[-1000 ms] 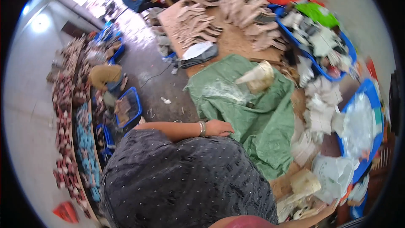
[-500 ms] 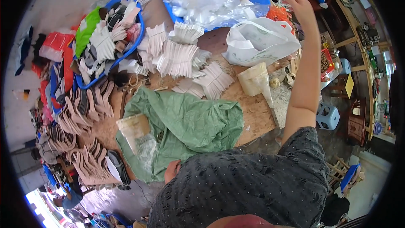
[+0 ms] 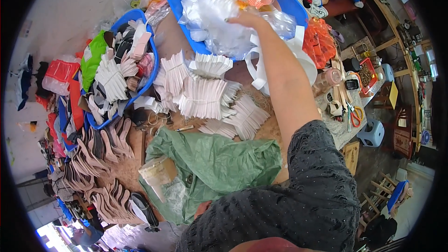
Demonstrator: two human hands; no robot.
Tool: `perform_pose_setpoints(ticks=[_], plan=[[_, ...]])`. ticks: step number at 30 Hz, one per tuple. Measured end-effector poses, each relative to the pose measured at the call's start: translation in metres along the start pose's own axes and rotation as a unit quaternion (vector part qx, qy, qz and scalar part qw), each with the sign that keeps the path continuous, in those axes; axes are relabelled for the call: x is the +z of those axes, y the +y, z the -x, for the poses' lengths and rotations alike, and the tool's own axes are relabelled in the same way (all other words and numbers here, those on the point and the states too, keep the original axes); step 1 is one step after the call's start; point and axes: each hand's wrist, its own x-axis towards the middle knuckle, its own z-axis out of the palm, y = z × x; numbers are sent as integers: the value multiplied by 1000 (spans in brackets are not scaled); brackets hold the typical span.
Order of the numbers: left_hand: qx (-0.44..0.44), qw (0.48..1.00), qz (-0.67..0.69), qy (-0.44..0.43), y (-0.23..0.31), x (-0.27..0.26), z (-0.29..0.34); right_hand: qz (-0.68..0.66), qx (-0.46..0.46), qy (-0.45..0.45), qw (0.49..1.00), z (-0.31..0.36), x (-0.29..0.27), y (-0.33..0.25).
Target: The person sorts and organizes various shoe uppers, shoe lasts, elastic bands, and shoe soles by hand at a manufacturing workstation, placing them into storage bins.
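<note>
since half a second ago the right hand has reached further out, from the white bag at the tabletop edge into the blue tub, fingers now closing on the clear bags there. the left hand barely shows by the green sheet; cannot tell its grip.

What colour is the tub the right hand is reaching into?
Blue. The tub, full of clear plastic bags, shows in the head view, with the right hand on the bags.
</note>
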Motion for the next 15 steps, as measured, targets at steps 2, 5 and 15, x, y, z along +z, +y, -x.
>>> perform_pose_setpoints(ticks=[2,5,15], plan=[[-2,1000,8,5,0,-7,5,15,-67,-50,996,1,26,-8],[1,999,31,15,11,-16,9,123,-93,125,980,-27,-1,18],[-16,993,96,61,72,-21,19,-39,135,373,917,-46,-22,78]])
